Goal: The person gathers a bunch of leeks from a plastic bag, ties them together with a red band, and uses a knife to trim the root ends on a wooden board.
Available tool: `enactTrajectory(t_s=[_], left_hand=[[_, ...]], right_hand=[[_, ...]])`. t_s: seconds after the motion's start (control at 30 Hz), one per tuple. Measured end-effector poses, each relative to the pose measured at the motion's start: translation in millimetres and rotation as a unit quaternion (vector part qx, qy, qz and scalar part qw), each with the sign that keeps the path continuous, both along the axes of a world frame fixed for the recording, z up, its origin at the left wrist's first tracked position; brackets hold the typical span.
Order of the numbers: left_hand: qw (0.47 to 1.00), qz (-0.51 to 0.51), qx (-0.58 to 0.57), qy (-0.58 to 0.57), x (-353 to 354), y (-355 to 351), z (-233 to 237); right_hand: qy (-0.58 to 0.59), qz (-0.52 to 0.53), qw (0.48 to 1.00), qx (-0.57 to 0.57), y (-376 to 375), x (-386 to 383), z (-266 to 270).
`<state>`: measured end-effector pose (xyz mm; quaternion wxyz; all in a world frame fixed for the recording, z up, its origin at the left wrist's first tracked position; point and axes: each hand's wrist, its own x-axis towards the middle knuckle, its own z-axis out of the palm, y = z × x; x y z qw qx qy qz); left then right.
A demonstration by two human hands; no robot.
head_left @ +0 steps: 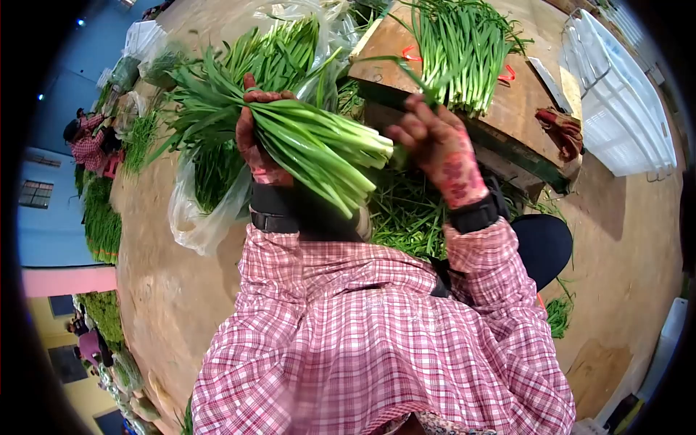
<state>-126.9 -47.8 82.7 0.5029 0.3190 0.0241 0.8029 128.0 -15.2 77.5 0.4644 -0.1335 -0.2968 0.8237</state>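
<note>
My left hand (262, 141) is wrapped round a thick bunch of garlic chives (312, 145), its pale cut ends pointing right and its leaves fanning out to the left. To the right of those ends is my right hand (444, 148), slightly blurred, with fingers curled. A loose green leaf (413, 72) runs from its fingertips up and to the left, and seems pinched there. Just beyond that hand, another pile of chives (464, 61) lies on a wooden table (536, 134), with red ties (507, 73) beside it.
A knife (549, 85) and a dark red glove or cloth (560, 133) lie on the table. Stacked white crates (616, 94) stand to the right. Plastic bags (206, 225) of chives sit at left, and leaf trimmings (409, 217) cover the floor below. Other people (90, 141) sit far left.
</note>
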Motion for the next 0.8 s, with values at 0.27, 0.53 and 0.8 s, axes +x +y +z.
enactTrajectory(t_s=[0.27,0.53,0.8], left_hand=[[0.992,0.089,-0.085,0.043,-22.7,9.4,-0.3],[0.995,-0.047,-0.052,-0.071,0.1,13.9,0.4],[0.999,-0.023,-0.036,-0.025,-37.1,9.4,6.2]], right_hand=[[-0.597,-0.237,0.640,0.423,4.9,70.5,-16.2],[-0.436,-0.169,0.868,0.168,-21.8,-6.0,16.0],[-0.564,-0.196,0.734,0.324,2.1,38.5,0.1]])
